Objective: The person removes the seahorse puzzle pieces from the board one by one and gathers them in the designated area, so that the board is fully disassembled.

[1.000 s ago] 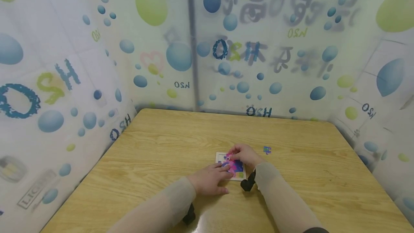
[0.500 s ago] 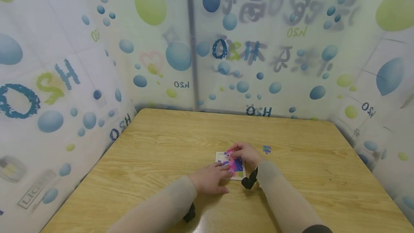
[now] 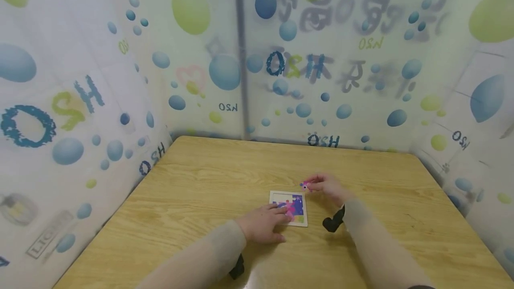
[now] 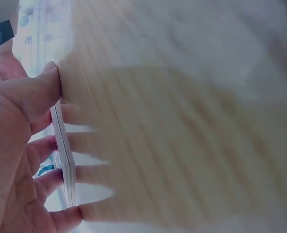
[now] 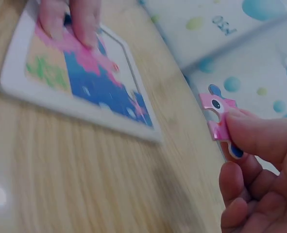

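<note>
A small jigsaw puzzle in a white frame (image 3: 307,217) lies on the wooden table, with pink and dark blue pieces fitted and a bare white area at its top. My left hand (image 3: 263,225) rests flat over the puzzle's lower left, fingers spread; in the left wrist view its fingertips reach the frame's edge. Just beyond the puzzle's upper right corner, my right hand (image 3: 327,187) pinches a pink puzzle piece (image 5: 220,116) with a printed eye and blue knobs between thumb and fingers. In the right wrist view that piece is apart from the puzzle (image 5: 97,82).
The wooden table (image 3: 201,182) spreads around the puzzle. Walls of patterned sheet (image 3: 225,101) with blue and green bubbles enclose it at the back and both sides. A black wrist mount (image 3: 333,222) hangs under the right wrist.
My right hand has lifted the pink piece off the puzzle's top and carried it right. The loose puzzle piece seen there before is now out of sight at that hand. My left hand stays put.
</note>
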Motion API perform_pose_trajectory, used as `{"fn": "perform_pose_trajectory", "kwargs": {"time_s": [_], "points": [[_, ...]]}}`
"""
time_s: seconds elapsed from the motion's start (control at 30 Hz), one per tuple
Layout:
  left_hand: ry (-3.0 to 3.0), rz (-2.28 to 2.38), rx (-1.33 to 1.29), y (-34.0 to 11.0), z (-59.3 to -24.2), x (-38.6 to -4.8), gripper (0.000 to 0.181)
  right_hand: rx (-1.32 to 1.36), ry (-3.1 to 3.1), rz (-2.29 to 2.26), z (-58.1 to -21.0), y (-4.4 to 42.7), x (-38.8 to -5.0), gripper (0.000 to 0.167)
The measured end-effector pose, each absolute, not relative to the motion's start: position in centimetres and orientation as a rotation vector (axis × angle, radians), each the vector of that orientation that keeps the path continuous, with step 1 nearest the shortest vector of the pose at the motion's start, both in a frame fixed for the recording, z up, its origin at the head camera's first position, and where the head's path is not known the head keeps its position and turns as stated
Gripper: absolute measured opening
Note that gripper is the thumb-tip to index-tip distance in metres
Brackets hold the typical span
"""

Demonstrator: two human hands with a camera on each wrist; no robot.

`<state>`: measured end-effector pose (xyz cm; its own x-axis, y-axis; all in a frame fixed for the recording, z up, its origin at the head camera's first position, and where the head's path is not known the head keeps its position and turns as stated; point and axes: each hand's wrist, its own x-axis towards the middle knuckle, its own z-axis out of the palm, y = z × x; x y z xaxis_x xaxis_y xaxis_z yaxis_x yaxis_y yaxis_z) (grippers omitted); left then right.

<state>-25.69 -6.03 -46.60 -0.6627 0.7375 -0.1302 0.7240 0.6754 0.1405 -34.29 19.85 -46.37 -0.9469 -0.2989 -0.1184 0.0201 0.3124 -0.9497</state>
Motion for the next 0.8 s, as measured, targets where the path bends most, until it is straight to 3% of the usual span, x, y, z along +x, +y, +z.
{"fn": "perform_pose_trajectory", "kwargs": {"time_s": [0.4,0.8], "points": [[2.712,0.139,1.178,-6.1,-46.5,-25.4,0.061,-0.161,2.369,-1.659,-45.8,27.3,-34.3,0.023],[2.714,0.136,1.168,-5.9,-46.4,-25.5,0.060,-0.096,2.437,-1.544,-47.2,31.3,-34.5,0.026]]}}
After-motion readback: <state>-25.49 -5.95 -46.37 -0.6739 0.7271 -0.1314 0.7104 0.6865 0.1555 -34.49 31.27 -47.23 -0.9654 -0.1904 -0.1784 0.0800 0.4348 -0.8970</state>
